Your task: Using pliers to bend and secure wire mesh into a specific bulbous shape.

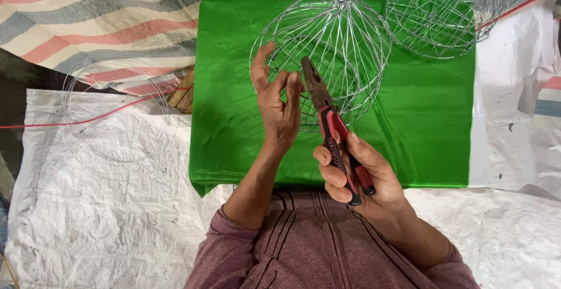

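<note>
Right hand (pixel 356 175) grips pliers (pixel 327 119), nose at the wire basket (pixel 321 55); left hand (pixel 277 99), fingers loosely open, should steady the wire close beside it.

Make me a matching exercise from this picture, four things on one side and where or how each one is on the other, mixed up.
Things:
1. pliers
2. round wire cage
3. second wire cage
4. loose wire coil

Places or states:
A. lying on the white sheet at the left
B. held in the right hand
C. at the top right corner of the green cloth
D. touched by the left hand

Pairs: 1-B, 2-D, 3-C, 4-A
</note>
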